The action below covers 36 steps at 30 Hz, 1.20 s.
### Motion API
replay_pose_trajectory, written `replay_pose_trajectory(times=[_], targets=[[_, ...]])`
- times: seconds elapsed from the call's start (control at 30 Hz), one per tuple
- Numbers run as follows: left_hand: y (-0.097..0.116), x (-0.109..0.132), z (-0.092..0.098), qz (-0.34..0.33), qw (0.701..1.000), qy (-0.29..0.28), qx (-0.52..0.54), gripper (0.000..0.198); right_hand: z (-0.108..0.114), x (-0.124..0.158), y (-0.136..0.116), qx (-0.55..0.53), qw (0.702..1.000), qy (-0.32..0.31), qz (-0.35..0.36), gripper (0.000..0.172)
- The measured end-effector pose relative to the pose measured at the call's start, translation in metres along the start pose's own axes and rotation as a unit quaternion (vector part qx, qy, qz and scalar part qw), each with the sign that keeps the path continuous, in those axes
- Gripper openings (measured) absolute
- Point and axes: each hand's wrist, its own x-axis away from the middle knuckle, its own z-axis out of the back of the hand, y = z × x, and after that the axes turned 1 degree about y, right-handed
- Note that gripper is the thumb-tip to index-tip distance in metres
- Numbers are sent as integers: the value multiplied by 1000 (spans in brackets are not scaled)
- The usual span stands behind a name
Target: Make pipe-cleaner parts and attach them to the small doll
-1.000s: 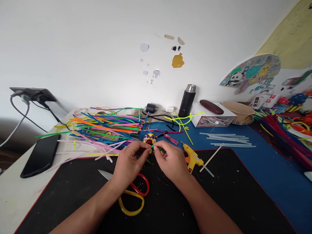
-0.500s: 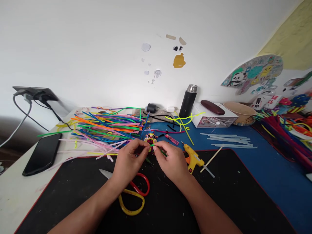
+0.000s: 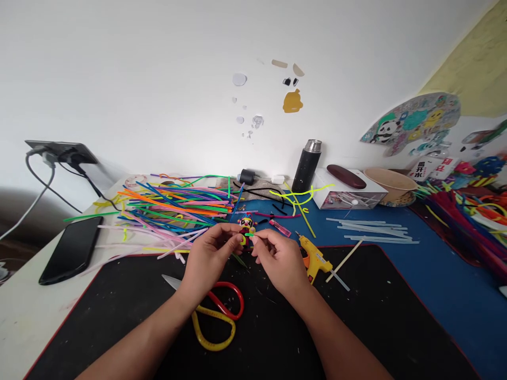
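Note:
A short piece of green pipe cleaner (image 3: pixel 249 235) stretches between my fingertips over the black mat. My left hand (image 3: pixel 212 253) pinches its left end between thumb and forefinger. The other end sits in the pinch of my right hand (image 3: pixel 279 258), whose remaining fingers are curled. Just behind the fingertips stands a small colourful clown-like figure (image 3: pixel 246 222), its lower part partly covered by my hands. Scissors (image 3: pixel 214 345) with one red and one yellow handle lie under my left wrist. To the right of my right hand is a yellow glue gun (image 3: pixel 314 257).
Many coloured pipe cleaners (image 3: pixel 178 203) are heaped at the left back, near a black phone (image 3: pixel 71 250). Clear glue sticks (image 3: pixel 376 230) lie at right. Along the wall stand a black thermos (image 3: pixel 307 168), a white box (image 3: pixel 350 198) and a bowl (image 3: pixel 390 184).
My right fingers have shifted on the green pipe cleaner, and the green length that showed beneath them is no longer visible. The view has moved slightly; the figure shows more.

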Motion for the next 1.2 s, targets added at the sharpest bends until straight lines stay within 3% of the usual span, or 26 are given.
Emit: replay_pose_trajectory(times=[0.27,0.67,0.93,1.07,1.2], targets=[[3,-5,-2,55,989,-2,138,36,-1,-1,1,-59,998,12,-24,21],[4,-5,-1,68,987,-5,145,36,1,-3,3,-16,1000,13,-16,24],[2,-7,-2,74,985,-5,157,40,-3,-7,18,-25,999,7,-41,24],[2,-7,1,70,982,3,173,40,-3,-4,14,32,999,-3,-35,23],[3,-8,2,68,980,-3,188,40,2,4,5,137,990,-25,27,21]])
